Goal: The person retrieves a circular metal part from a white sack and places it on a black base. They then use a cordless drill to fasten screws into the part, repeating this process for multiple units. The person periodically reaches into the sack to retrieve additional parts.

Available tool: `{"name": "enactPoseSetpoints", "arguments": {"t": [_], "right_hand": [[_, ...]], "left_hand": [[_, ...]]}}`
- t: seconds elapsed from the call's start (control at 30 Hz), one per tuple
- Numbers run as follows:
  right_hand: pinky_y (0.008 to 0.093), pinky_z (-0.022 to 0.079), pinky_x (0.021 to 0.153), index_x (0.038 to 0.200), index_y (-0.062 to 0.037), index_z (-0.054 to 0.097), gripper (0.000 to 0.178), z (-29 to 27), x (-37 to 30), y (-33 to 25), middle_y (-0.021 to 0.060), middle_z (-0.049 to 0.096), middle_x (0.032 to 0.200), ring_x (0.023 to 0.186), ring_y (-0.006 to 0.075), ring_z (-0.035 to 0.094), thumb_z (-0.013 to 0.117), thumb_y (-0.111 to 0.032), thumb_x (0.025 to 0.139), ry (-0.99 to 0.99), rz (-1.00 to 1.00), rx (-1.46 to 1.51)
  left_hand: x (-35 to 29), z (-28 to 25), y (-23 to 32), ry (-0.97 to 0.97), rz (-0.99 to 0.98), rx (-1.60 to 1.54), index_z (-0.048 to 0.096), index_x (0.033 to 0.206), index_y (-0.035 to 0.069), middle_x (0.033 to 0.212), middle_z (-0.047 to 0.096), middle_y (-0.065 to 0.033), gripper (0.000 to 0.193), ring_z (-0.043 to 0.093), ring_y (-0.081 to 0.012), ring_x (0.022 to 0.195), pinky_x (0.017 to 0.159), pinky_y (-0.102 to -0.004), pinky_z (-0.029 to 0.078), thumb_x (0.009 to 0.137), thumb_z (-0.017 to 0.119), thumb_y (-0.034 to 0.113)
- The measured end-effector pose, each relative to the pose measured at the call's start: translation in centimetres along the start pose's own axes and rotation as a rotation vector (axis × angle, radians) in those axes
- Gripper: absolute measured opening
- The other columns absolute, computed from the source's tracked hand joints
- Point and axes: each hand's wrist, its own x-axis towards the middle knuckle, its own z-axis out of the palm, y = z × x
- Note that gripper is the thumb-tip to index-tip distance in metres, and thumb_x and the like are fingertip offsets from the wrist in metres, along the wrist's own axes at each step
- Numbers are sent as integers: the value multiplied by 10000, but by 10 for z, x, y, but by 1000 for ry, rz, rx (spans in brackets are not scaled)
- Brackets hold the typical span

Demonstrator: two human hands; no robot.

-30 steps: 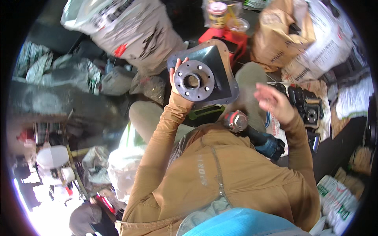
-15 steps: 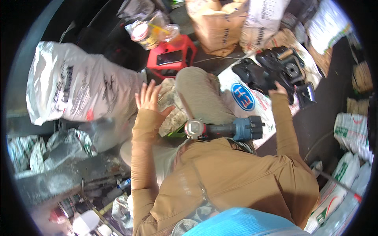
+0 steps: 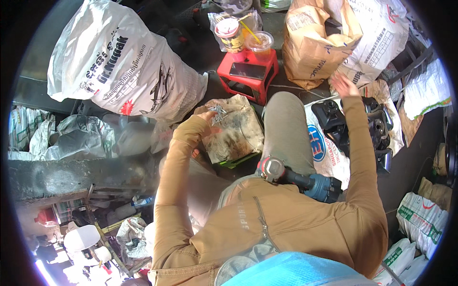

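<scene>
My left hand (image 3: 205, 116) is at a small heap of thin silvery metal fasteners, screws or nails (image 3: 218, 112), above a stained, cloth-topped block (image 3: 234, 133). Its fingers are drawn together at the fasteners; which ones they grip is too small to see. With its fingers apart and nothing in them, my right hand (image 3: 344, 86) hovers by the lower edge of a brown paper bag (image 3: 305, 47). Just nearer lie several glossy black moulded parts (image 3: 329, 117) on a white printed sack (image 3: 329, 152). A blue-black power tool (image 3: 305, 181) rests across my lap.
A red plastic stool (image 3: 248, 78) carries a phone (image 3: 247, 70) and two drink cups, one a clear cup (image 3: 259, 42). At the left leans a large white filled sack (image 3: 129, 66). More sacks (image 3: 420, 219) lie at the right, and clutter fills the lower left.
My left hand has gone from spread in the air to the fasteners, its fingers drawn in. My right hand has left the black parts and reached farther out. The view has shifted.
</scene>
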Motion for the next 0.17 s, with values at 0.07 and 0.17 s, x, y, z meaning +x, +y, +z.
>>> {"name": "enactPoseSetpoints", "arguments": {"t": [0.07, 0.17], "right_hand": [[501, 459, 978, 1267, -9, 429, 381, 96, 29, 5, 199, 532, 1264, 1116, 381, 552, 536, -85, 910, -197, 107, -60], [485, 483, 914, 1428, -163, 318, 792, 222, 65, 32, 106, 542, 1287, 1182, 335, 506, 753, -284, 777, -136, 0, -917]], "left_hand": [[23, 19, -21, 128, 46, -57, 474, 1327, 185, 1258, 562, -168, 694, 529, -344, 1167, 969, -403, 426, 743, 725, 464], [82, 58, -56, 56, 141, 445, 455, 1366, 204, 1368, 453, -204, 796, 372, -300, 1329, 1095, -332, 300, 708, 704, 576]]}}
